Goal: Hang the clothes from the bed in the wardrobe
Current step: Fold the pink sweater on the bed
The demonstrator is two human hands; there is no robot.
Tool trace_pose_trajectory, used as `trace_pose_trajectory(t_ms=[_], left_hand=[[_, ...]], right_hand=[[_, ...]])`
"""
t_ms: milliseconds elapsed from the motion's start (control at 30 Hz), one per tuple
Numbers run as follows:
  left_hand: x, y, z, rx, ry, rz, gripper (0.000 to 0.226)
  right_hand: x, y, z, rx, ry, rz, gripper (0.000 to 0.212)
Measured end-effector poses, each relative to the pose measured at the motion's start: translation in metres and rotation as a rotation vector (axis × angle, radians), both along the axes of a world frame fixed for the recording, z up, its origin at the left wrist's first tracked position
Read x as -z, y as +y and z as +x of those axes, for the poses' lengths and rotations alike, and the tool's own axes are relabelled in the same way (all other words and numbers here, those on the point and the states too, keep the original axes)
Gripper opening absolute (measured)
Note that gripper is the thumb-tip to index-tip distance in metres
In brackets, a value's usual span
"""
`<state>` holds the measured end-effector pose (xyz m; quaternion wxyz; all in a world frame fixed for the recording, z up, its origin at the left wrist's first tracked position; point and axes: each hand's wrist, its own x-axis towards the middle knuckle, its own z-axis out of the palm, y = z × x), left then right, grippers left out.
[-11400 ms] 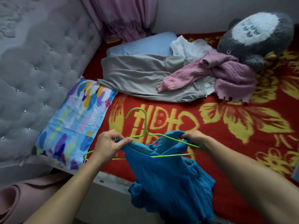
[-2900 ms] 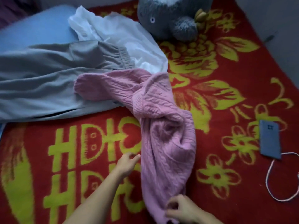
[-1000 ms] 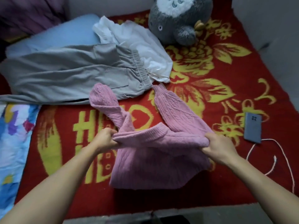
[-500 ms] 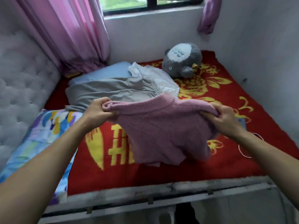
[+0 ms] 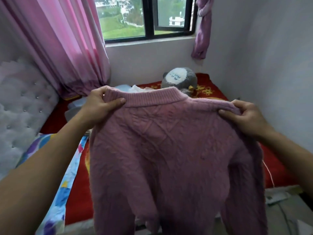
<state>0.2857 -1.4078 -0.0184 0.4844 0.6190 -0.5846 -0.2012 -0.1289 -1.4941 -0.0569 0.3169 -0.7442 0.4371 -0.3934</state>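
Beneath a window (image 5: 149, 16), a red patterned bed (image 5: 78, 192) was seen. A pink sweater (image 5: 169, 150) was held spread above it, one shoulder pinched in the left hand (image 5: 100, 106), the other in the right hand (image 5: 245, 116). White cloth (image 5: 135, 88), perhaps a shirt, was half hidden behind its collar.

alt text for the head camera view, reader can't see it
A left hand and a right hand grip a pink knit sweater by its shoulders, holding it up over a red blanket. Behind it are a grey plush toy, a pink curtain and a window.
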Motion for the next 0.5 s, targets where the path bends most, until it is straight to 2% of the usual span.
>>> trace_pose_trajectory(t_ms=[133,300,433,500], left_hand=[[0.051,-0.044,-0.003,0.052,0.033,0.203,0.02],[0.153,-0.126,-0.003,0.045,0.004,0.415,0.02],[0.243,-0.226,0.003,-0.133,-0.067,0.507,0.021],[0.288,-0.276,0.007,-0.234,-0.116,0.565,0.015]], right_hand=[[0.058,-0.039,-0.004,0.001,0.044,0.199,0.016],[0.172,-0.132,0.004,0.04,0.167,0.367,0.024],[0.259,-0.242,0.032,0.079,0.265,0.443,0.034],[0.298,-0.298,0.054,0.093,0.312,0.464,0.031]])
